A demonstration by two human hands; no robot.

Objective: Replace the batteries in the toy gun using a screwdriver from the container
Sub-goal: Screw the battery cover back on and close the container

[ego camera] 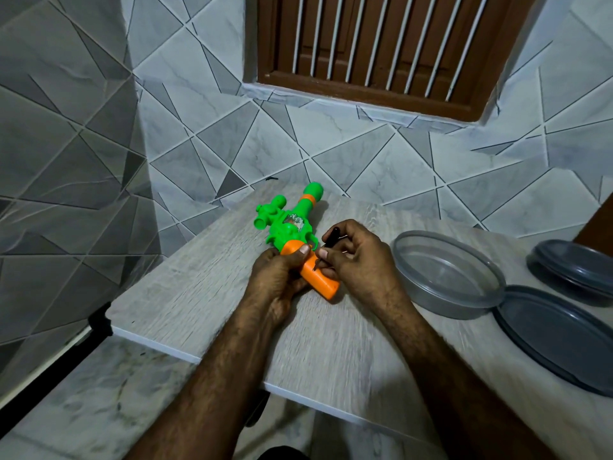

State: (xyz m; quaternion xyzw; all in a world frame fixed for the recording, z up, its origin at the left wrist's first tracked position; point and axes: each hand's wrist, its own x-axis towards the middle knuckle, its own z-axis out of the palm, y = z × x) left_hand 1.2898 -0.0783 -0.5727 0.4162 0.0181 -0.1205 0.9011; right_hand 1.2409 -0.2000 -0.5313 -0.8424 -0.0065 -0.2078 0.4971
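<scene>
Lying on the table (331, 353), the gun (292, 224) is steadied by the left hand (282, 280), whose fingers are curled round the orange handle (323, 282) with the thumb pressed on top. Just beside it, the screwdriver (331, 239) is pinched in the right hand (361, 260), its tip set on a dark spot on the handle, judged to be the cover's screw. For this step, the tip should be kept square in the screw and pressed down while turned, and the handle held firm so nothing rolls. Farther off, the green barrel is pointed at the wall. At the right, 1 clear container (441, 305) is flanked by a near lid (557, 333) and a far lid (577, 267).
</scene>
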